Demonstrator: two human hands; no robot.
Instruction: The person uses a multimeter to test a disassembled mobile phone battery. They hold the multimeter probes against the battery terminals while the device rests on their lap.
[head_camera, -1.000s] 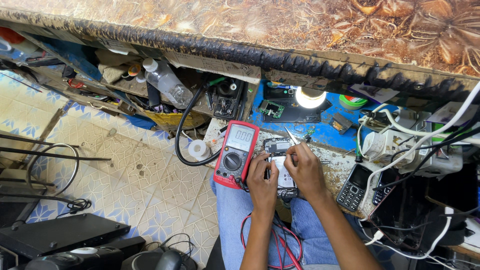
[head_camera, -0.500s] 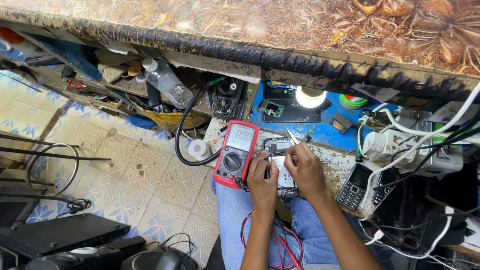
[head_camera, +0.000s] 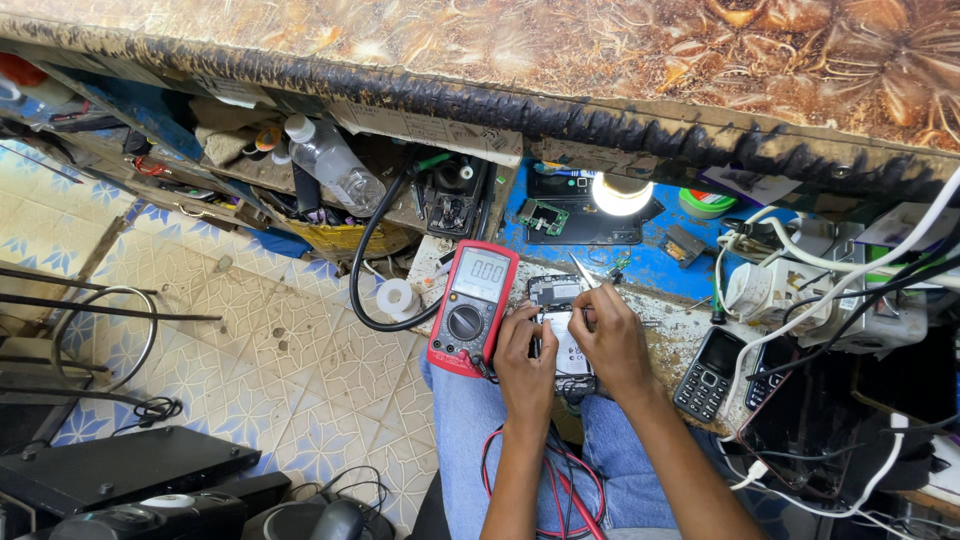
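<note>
An opened mobile phone (head_camera: 560, 322) lies on the worn bench edge in front of me, its circuit board showing. My left hand (head_camera: 525, 362) rests on its left side and pinches a dark thin probe against it. My right hand (head_camera: 610, 340) covers the phone's right side and grips metal tweezers (head_camera: 581, 270) whose tips stick up past my fingers. A red digital multimeter (head_camera: 472, 308) sits just left of my left hand, its red and black leads (head_camera: 548, 488) looping down over my lap.
A lit bulb (head_camera: 621, 194) glows over the blue mat (head_camera: 590, 215) holding a green circuit board and parts. A keypad phone (head_camera: 708, 370), white adapters and cables crowd the right. A clear bottle (head_camera: 335, 165), a black cable and a tape roll (head_camera: 399, 297) lie left, above tiled floor.
</note>
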